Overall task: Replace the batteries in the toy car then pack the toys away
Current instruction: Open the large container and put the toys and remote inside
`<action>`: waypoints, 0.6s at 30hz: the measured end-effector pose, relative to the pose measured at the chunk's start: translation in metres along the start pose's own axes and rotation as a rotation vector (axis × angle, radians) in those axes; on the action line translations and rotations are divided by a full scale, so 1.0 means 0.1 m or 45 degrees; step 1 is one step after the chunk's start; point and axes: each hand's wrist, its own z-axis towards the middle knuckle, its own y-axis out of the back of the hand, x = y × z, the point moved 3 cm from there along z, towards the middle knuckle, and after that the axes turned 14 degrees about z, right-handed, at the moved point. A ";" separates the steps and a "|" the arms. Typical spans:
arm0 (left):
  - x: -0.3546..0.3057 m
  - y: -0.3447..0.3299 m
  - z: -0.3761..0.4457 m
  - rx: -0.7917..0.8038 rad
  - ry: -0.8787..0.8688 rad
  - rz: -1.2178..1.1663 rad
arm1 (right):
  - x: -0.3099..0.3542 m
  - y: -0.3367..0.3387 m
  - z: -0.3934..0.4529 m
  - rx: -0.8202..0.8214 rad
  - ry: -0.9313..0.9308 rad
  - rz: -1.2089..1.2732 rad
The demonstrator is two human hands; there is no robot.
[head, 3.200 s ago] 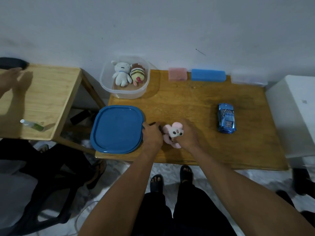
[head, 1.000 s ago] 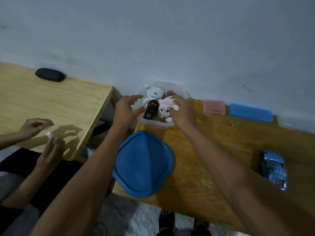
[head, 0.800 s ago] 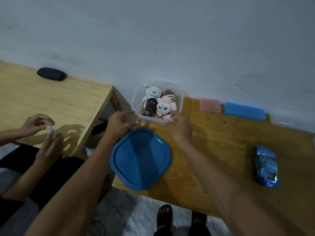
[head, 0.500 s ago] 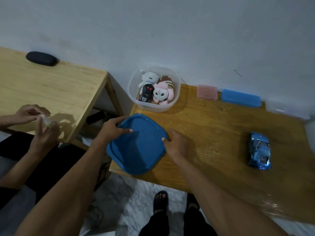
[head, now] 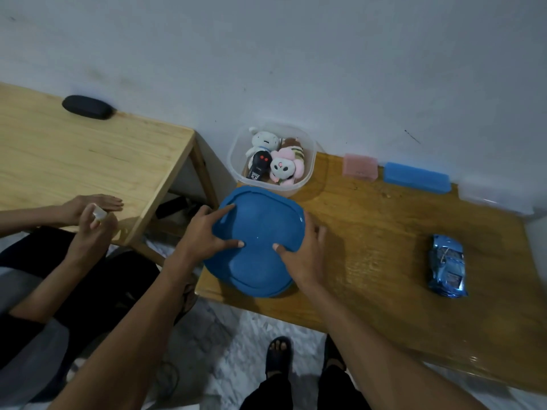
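Both hands are gripping the blue lid [head: 257, 241] at its side edges: the left hand [head: 204, 232] with thumb on top, the right hand [head: 302, 255] likewise. The lid is lying on the wooden table [head: 384, 261], just in front of the clear container [head: 307, 161] that is holding the plush toys [head: 284, 167] and a black remote [head: 259, 165]. Risk: the toy car [head: 447, 266] is sitting well apart on the table, so fitting the lid now would be leaving it unpacked; a skewed lid could also be catching on the plush. Compared with one second earlier, the hands are no longer inside the container but on the lid.
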 end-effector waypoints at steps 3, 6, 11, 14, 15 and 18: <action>-0.12 0.13 0.04 -0.089 -0.021 -0.002 | 0.16 0.05 0.12 -0.025 0.086 -0.013; -0.26 0.29 0.18 -0.181 -0.032 -0.020 | 0.35 0.07 0.34 -0.063 0.126 -0.018; -0.47 0.50 0.55 -0.298 -0.025 -0.037 | 0.65 0.14 0.84 -0.226 0.156 -0.039; -0.58 0.57 0.83 -0.311 -0.009 -0.006 | 0.78 0.12 1.14 -0.299 0.146 -0.067; -0.60 0.58 0.93 -0.308 0.003 -0.005 | 0.80 0.10 1.24 -0.304 0.142 -0.094; -0.61 0.60 1.23 -0.288 0.034 0.010 | 0.85 0.04 1.55 -0.311 0.158 -0.211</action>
